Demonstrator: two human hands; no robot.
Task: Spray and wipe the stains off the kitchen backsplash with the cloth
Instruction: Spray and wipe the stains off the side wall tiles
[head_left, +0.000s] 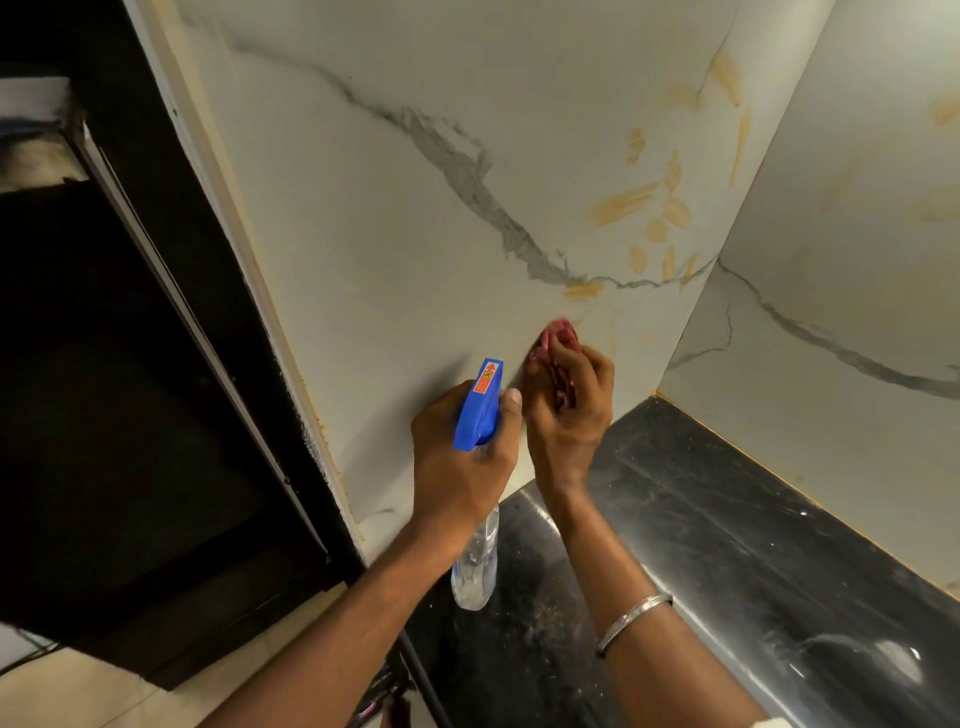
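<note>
As your forearms reach in over the black countertop (727, 519), a bangle (634, 621) on the right wrist, your left hand (462, 457) is curled round the neck of the spray bottle (480, 405). Its thumb lies up beside the blue head, and the clear body hangs below the fist, just above the counter. Just beyond and to its right, your right hand (569, 410) bunches the pink cloth (558, 338) in bent fingers and presses it against the backsplash (389, 234), low on the panel near the corner. I judge this to be the wiping step, worked at the bottom of the stained patch. Farther up the marble, the orange-yellow stains (628, 200) lie smeared above the cloth and right of the grey vein, mostly apart from where it sits. Fainter ones show on the side panel (831, 260) past the corner. The next move calls for carrying the cloth up into those smears with firm pressure. It likely also calls for raising the nozzle toward them first, since the bottle now points at the wall beneath them.
</note>
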